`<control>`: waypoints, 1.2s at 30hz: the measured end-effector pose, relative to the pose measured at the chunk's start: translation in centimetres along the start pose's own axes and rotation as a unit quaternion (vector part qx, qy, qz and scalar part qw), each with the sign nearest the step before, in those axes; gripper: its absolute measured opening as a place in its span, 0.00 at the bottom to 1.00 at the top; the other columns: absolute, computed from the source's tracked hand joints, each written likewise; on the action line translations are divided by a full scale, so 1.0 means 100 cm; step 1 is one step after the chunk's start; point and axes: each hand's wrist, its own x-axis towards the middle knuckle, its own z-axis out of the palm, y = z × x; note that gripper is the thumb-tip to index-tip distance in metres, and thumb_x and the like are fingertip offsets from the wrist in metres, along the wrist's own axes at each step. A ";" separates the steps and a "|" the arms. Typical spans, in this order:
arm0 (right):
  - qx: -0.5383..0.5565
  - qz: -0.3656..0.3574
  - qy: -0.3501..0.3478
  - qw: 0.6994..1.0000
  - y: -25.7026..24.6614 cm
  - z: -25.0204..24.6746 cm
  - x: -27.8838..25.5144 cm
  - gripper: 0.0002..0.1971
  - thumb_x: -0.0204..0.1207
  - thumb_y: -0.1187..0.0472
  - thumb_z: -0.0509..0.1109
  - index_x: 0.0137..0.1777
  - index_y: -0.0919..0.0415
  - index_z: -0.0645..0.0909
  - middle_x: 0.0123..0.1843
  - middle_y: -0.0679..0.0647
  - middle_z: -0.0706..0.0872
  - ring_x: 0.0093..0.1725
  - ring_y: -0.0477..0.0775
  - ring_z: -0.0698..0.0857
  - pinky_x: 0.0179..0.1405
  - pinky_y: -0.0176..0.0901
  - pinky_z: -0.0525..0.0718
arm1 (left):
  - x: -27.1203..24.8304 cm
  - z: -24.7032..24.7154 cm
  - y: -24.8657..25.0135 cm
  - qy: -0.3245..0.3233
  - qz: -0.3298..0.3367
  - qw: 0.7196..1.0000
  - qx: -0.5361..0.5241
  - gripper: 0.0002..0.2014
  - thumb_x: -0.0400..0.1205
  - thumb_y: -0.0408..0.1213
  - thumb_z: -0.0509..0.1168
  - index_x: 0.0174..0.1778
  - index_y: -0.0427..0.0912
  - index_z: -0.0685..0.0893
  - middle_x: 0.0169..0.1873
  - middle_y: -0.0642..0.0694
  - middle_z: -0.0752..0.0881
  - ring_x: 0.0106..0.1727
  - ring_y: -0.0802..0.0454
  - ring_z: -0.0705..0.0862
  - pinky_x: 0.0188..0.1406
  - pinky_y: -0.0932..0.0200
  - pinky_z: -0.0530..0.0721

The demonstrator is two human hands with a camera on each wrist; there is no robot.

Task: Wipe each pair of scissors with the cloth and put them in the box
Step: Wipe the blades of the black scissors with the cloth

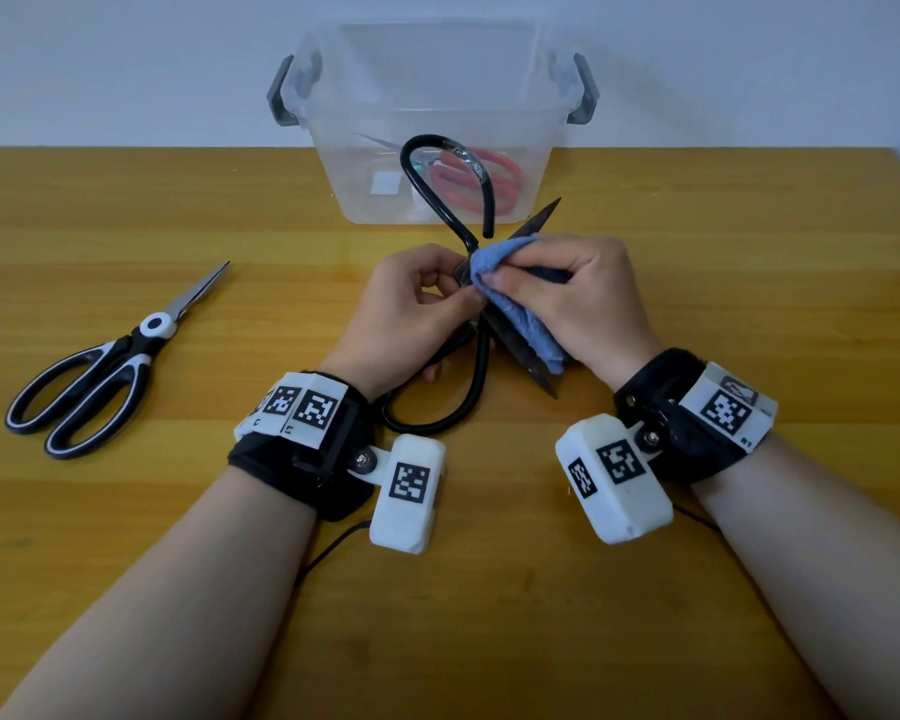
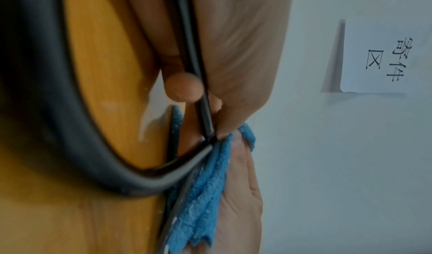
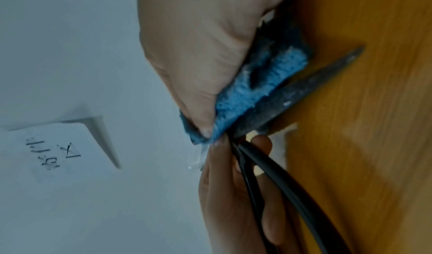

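- Left hand (image 1: 404,309) grips the black iron scissors (image 1: 481,356) at the pivot, thumb and fingers pinching the handle shanks where they cross; one big handle loop hangs toward the wrist, touching or just over the table (image 1: 489,615), can't tell which.
- Right hand (image 1: 575,298) clenched on the blue cloth (image 1: 520,314), thumb pressing it onto a blade just right of the left-hand pinch; fingertips of both hands almost touching.
- Scissors are open: one dark blade tip sticks out below the cloth toward the right wrist, the other points past the right hand toward the box.
- Right wrist view: cloth (image 3: 252,91) folded over the blade's upper side, bare speckled blade showing under it.
- Well left of the left hand: black-and-white kitchen scissors (image 1: 100,376), flat on the table, closed.
- Far side, just beyond both hands: clear plastic box (image 1: 437,122) with grey latches, red-handled scissors (image 1: 481,184) inside.
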 end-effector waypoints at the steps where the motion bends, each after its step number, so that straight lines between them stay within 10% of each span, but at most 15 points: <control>1: -0.003 0.009 0.025 1.000 0.001 0.000 0.001 0.02 0.75 0.62 0.81 0.47 0.58 0.94 0.41 0.47 0.92 0.41 0.42 0.90 0.40 0.35 0.83 | 0.000 0.000 0.000 -0.003 0.002 1.000 -0.002 0.05 0.87 0.33 0.70 0.56 0.36 0.85 0.38 0.45 0.82 0.14 0.48 0.77 0.10 0.61 0.71; 7: -0.001 0.021 0.208 0.978 0.011 -0.014 0.006 0.04 0.76 0.63 0.78 0.41 0.56 0.91 0.36 0.48 0.89 0.37 0.41 0.85 0.40 0.41 0.84 | -0.001 0.002 0.002 -0.011 0.004 1.000 -0.003 0.04 0.86 0.36 0.72 0.52 0.40 0.85 0.41 0.37 0.85 0.22 0.28 0.84 0.10 0.59 0.73; 12: -0.011 -0.010 0.013 1.000 0.002 -0.003 0.000 0.03 0.74 0.64 0.81 0.44 0.56 0.92 0.39 0.48 0.91 0.40 0.44 0.89 0.42 0.37 0.85 | 0.000 0.001 0.001 -0.004 0.002 1.000 -0.001 0.03 0.86 0.33 0.71 0.54 0.39 0.85 0.38 0.46 0.83 0.15 0.46 0.78 0.09 0.62 0.71; 19: 0.001 0.027 0.192 0.981 0.009 -0.013 0.006 0.02 0.77 0.63 0.79 0.44 0.59 0.94 0.37 0.48 0.92 0.38 0.44 0.89 0.39 0.41 0.87 | -0.001 0.002 0.002 -0.019 -0.004 1.000 0.007 0.03 0.86 0.37 0.72 0.52 0.43 0.85 0.37 0.50 0.84 0.25 0.28 0.86 0.11 0.59 0.74; 25: -0.029 -0.015 0.040 0.999 0.003 -0.003 0.001 0.01 0.75 0.62 0.81 0.43 0.58 0.93 0.39 0.49 0.91 0.39 0.44 0.88 0.40 0.38 0.84 | 0.000 0.000 0.001 -0.007 0.001 1.000 -0.007 0.03 0.86 0.34 0.72 0.53 0.40 0.85 0.38 0.46 0.82 0.16 0.43 0.78 0.10 0.61 0.72; 29: -0.019 0.000 0.196 0.980 0.013 -0.013 0.007 0.04 0.77 0.61 0.78 0.44 0.60 0.93 0.38 0.49 0.91 0.38 0.42 0.87 0.41 0.40 0.85 | 0.000 0.002 0.000 0.005 0.004 1.000 -0.025 0.03 0.86 0.35 0.72 0.51 0.41 0.85 0.37 0.45 0.84 0.20 0.29 0.81 0.11 0.61 0.73; 36: -0.001 0.021 0.296 0.955 0.027 -0.023 0.012 0.08 0.80 0.70 0.69 0.52 0.61 0.90 0.47 0.45 0.84 0.45 0.43 0.87 0.41 0.40 0.88 | 0.002 0.001 -0.001 0.030 -0.009 0.999 -0.032 0.05 0.86 0.35 0.71 0.52 0.37 0.84 0.39 0.37 0.82 0.12 0.51 0.74 0.09 0.63 0.70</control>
